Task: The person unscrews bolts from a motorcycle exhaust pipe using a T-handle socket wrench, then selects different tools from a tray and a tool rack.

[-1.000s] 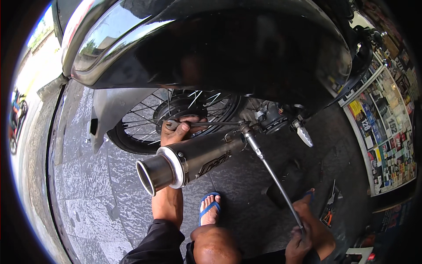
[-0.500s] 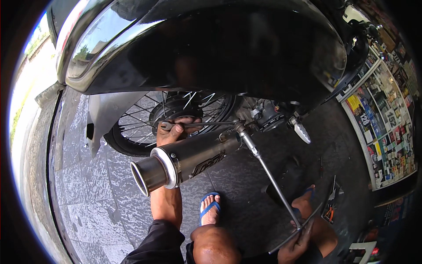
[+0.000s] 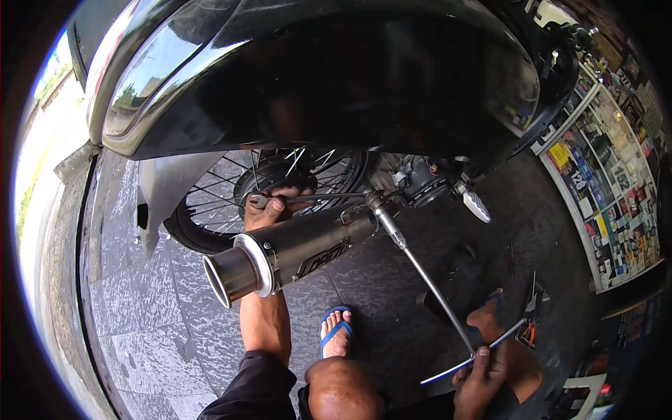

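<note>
My left hand (image 3: 260, 215) reaches behind a metal exhaust muffler (image 3: 308, 246) and is closed on the near end of a wrench (image 3: 318, 199). The wrench's far end meets the clamp area at the front of the muffler. Down at the lower right, my right hand (image 3: 483, 381) grips the crossbar of a long T-handle socket wrench (image 3: 435, 297), thumb over the bar near its middle. Its socket end sits at the same joint, beside the wrench's tip. Whatever fastener is inside the socket is hidden.
Above hangs the motorcycle's glossy black body panel (image 3: 322, 84), with the spoked rear wheel (image 3: 210, 222) beneath. A footpeg (image 3: 476, 203) juts out to the right. Orange-handled pliers (image 3: 526, 334) and other tools lie on the dark floor. A sticker-covered display case (image 3: 602, 189) stands at the right.
The T-handle's crossbar has turned to a flatter slant. My right hand has shifted its grip, with the thumb now over the bar. My left hand still holds the wrench.
</note>
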Demonstrator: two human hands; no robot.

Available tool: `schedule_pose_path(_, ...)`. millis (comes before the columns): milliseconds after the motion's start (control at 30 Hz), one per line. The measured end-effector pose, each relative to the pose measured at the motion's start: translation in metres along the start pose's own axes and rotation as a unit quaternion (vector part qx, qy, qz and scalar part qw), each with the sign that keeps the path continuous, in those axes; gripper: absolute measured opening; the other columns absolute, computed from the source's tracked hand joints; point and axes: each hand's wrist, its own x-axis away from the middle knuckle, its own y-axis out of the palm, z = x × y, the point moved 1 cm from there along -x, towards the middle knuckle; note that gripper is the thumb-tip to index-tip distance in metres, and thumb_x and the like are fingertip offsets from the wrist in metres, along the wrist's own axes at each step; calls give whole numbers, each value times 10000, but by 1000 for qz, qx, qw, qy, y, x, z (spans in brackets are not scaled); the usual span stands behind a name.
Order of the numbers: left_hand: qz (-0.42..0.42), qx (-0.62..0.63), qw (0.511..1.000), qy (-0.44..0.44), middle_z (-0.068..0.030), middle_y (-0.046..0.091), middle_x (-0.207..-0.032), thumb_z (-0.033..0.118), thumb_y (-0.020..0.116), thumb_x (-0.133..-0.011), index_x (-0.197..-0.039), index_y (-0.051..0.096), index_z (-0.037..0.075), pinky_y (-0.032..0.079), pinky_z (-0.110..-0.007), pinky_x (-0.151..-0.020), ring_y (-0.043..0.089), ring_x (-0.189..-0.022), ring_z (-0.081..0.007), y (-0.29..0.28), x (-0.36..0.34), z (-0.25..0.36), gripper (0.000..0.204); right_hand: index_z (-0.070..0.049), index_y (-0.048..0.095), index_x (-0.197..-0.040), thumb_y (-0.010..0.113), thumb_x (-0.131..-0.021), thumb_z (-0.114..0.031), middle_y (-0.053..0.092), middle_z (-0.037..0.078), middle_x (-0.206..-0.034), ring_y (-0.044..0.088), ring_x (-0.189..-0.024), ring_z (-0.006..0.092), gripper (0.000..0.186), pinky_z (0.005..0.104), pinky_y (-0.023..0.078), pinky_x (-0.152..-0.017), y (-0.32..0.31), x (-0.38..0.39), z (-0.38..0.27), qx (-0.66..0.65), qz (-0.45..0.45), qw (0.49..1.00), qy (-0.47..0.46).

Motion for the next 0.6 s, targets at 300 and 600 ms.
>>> schedule_pose_path(300,-12,-8,1000,28,-146,677,-1024,171,644,-928,-1027,674,-29,564,-528,-906,659,-1036,-336,-2,-7,-7,225,74,288,-1459,718,-855,-344,368,338,-1406,373,-1333,476,851,533,332,-1082,-16,-3,18,402,11,861,-311)
schedule_pose_path(600,3,-50,998,45,-139,670,-1007,165,659,-916,-1004,673,-26,579,-530,-868,663,-1015,-339,-5,-3,-4,211,95,358,-1390,416,-995,-493,599,244,-1182,699,-877,300,711,471,602,-713,5,-46,4,-173,-219,959,48)
